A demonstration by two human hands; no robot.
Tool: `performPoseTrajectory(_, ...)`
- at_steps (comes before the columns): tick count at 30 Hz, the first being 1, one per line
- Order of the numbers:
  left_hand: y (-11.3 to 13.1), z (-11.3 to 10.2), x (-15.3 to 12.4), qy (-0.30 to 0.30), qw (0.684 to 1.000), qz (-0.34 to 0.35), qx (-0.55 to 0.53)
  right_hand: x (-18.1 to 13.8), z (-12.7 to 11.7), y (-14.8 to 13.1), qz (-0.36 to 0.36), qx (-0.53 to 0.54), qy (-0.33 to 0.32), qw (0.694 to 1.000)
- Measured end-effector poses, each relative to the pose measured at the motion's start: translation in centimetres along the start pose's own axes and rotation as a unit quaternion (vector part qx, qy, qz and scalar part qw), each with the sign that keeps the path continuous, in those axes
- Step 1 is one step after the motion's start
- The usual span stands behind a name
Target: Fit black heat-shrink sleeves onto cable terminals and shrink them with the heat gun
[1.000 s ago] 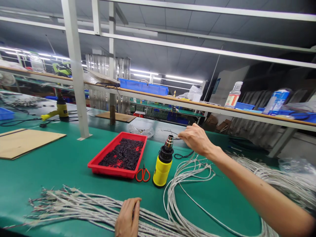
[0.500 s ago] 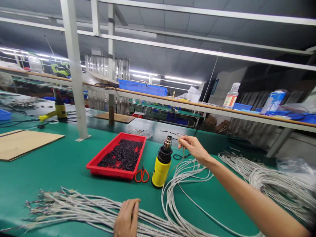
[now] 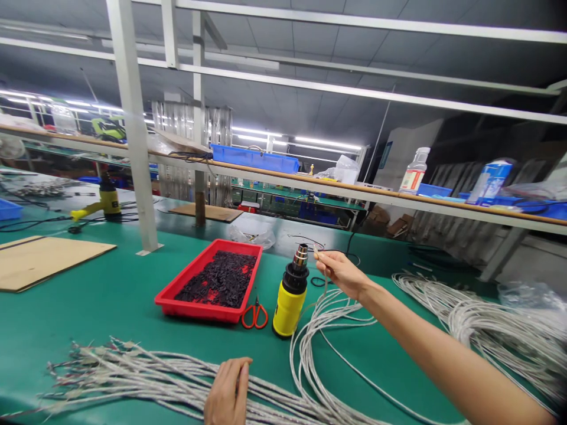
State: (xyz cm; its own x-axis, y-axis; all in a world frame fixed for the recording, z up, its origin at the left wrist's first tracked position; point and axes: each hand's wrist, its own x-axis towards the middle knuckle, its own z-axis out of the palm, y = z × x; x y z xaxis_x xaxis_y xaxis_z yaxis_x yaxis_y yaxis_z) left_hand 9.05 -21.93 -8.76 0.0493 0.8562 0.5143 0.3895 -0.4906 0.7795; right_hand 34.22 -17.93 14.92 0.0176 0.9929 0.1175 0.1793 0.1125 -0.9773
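Wire: my right hand [image 3: 339,273] pinches one thin grey wire end [image 3: 317,254], tip pointing up-left, just beside the heat gun [image 3: 291,292] nozzle.
Heat gun: yellow cylinder, upright, metal nozzle on top.
Left hand [image 3: 227,392]: fingers together, flat on the wire bundle [image 3: 133,378], lying left to right.
Room: bare green mat [image 3: 101,301] left of the red tray [image 3: 208,279]; scissors [image 3: 254,314] between tray and gun.

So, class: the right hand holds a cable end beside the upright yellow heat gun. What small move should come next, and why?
Probably ease the cable end leftwards over the heat gun's nozzle. The right hand pinches it just beside the nozzle, not above it, while the left hand rests flat on the cable bundle.
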Motion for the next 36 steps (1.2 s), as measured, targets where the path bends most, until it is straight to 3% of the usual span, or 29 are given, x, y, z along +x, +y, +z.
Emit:
performPoseTrajectory(17,0.2,-0.1,0.1,0.005,1.000,0.001,-0.006,1.0,0.0,-0.9,0.013,-0.047,-0.009,0.999)
performPoseTrajectory(31,0.2,-0.1,0.1,0.005,1.000,-0.009,-0.003,-1.0,-1.4,-1.3,0.035,-0.058,0.035,0.997)
performPoseTrajectory(36,-0.2,-0.3,0.0,-0.020,1.000,-0.009,0.000,-1.5,-1.8,-1.6,0.007,-0.053,0.058,0.997)
